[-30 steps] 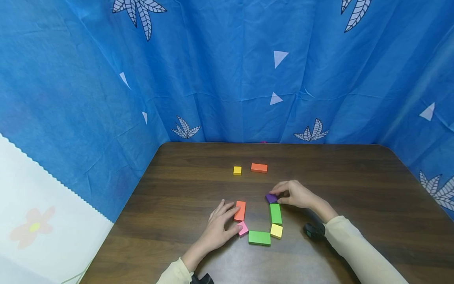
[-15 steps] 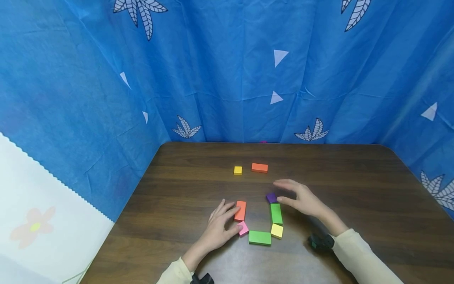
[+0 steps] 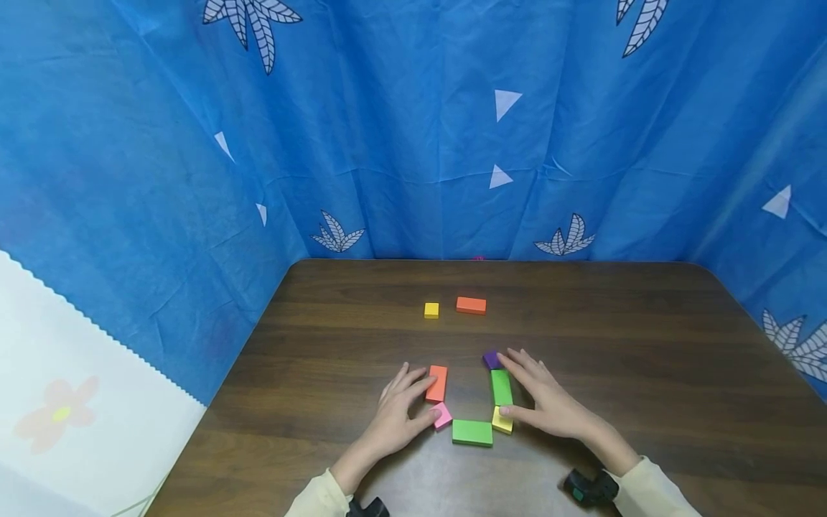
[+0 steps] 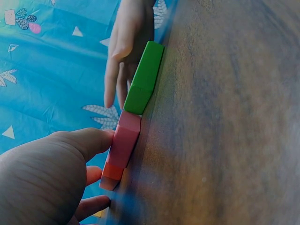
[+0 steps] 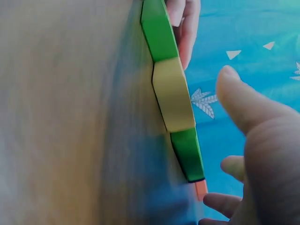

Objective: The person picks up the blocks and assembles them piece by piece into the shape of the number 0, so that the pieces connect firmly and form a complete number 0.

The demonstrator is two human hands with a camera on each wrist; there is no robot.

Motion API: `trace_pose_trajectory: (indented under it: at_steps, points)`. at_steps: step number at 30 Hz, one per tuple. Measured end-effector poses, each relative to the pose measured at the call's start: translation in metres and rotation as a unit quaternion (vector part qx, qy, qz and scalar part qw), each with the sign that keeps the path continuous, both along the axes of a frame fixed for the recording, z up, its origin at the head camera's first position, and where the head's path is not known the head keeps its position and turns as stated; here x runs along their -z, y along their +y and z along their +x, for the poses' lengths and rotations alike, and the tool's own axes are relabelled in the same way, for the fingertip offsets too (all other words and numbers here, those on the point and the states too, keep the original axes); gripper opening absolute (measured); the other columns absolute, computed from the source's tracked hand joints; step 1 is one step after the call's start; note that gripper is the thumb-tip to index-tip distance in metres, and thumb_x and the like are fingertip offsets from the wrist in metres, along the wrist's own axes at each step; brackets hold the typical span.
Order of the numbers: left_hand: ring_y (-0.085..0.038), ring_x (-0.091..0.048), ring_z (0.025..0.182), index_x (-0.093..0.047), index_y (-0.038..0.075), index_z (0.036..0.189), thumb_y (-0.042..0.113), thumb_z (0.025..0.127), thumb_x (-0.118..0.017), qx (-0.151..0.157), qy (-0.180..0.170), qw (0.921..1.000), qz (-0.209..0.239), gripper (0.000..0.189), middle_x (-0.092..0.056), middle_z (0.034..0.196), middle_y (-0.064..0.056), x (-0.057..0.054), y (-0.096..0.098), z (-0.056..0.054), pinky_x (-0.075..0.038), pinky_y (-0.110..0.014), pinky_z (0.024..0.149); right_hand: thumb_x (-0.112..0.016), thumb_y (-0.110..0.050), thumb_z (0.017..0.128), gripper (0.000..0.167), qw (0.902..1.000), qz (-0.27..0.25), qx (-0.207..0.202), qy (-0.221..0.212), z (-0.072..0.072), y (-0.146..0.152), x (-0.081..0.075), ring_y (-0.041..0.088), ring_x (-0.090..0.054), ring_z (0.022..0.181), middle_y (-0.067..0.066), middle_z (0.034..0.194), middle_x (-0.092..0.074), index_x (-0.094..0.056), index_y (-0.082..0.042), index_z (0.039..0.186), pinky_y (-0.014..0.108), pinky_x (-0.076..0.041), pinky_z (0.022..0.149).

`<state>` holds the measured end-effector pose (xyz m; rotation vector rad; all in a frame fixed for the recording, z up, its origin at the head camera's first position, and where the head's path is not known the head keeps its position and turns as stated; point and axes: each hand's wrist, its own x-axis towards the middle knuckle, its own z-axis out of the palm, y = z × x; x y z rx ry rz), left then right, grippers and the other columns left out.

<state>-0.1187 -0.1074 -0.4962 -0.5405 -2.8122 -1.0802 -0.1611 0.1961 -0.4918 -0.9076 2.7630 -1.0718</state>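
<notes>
Several wooden blocks form a U on the table. My left hand [image 3: 395,420] lies at its left arm, fingers spread, thumb resting on the pink block [image 3: 444,420] and a fingertip on the orange block [image 3: 439,392]. The left wrist view shows that thumb at the top of the pink block [image 4: 124,140]. A green block [image 3: 472,433] makes the base of the U. My right hand [image 3: 554,406] spreads over the right arm: thumb over the yellow block [image 3: 501,424], index fingertip at the purple block [image 3: 491,360], the green block [image 3: 500,388] between. In the right wrist view the thumb stands apart from the yellow block [image 5: 173,96].
Farther back on the brown wooden table [image 3: 614,323] lie a small yellow block [image 3: 431,311] and an orange block [image 3: 471,306]. A blue patterned curtain [image 3: 400,129] hangs behind the table and along its sides.
My right hand has let go of the purple block, lifted off and come nearer, fingers now spread over the right arm of the U. The left hand has stayed in place.
</notes>
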Motion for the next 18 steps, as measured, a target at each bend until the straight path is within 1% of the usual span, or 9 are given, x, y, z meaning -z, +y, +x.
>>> trace_pose_trajectory:
  at_steps: [5,8,15,18]
  points:
    - [-0.042,-0.025,0.146,-0.057,0.013,0.137,0.033,0.087,-0.072,0.003,-0.006,1.0000,0.000,0.056,-0.049,0.146,-0.012,-0.0006,-0.0006,-0.0003,-0.022,-0.069,0.110,-0.072,-0.044,0.083,0.086,0.9994,0.009,-0.007,0.033,0.0011,0.0006,0.0071,0.051,-0.019,0.143,0.022,0.155,-0.033,-0.033,-0.012,0.153,0.074,-0.012,0.108]
    - [-0.042,-0.024,0.146,-0.057,0.013,0.137,0.032,0.087,-0.072,0.002,-0.008,1.0000,0.002,0.056,-0.049,0.146,-0.012,-0.0011,-0.0003,-0.0008,-0.021,-0.069,0.110,-0.071,-0.044,0.083,0.086,0.9989,0.011,-0.006,0.046,0.0014,0.0011,0.0092,0.050,-0.020,0.143,0.021,0.155,-0.033,-0.032,-0.012,0.153,0.073,-0.012,0.107]
    - [-0.040,-0.024,0.147,-0.057,0.013,0.137,0.030,0.086,-0.073,-0.005,-0.017,0.9998,0.003,0.056,-0.049,0.146,-0.011,-0.0023,-0.0006,-0.0010,-0.021,-0.069,0.110,-0.070,-0.050,0.083,0.086,0.9983,0.035,0.009,0.046,0.0008,-0.0014,0.0103,0.045,-0.020,0.144,0.019,0.155,-0.033,-0.033,-0.016,0.153,0.072,-0.014,0.108]
    - [-0.042,-0.025,0.146,-0.058,0.012,0.137,0.030,0.086,-0.073,-0.005,-0.014,0.9998,0.008,0.056,-0.050,0.146,-0.011,-0.0032,-0.0004,-0.0008,-0.021,-0.070,0.109,-0.070,-0.052,0.082,0.087,0.9980,0.042,0.011,0.046,0.0012,-0.0022,0.0104,0.045,-0.019,0.145,0.018,0.156,-0.032,-0.034,-0.016,0.153,0.071,-0.014,0.109]
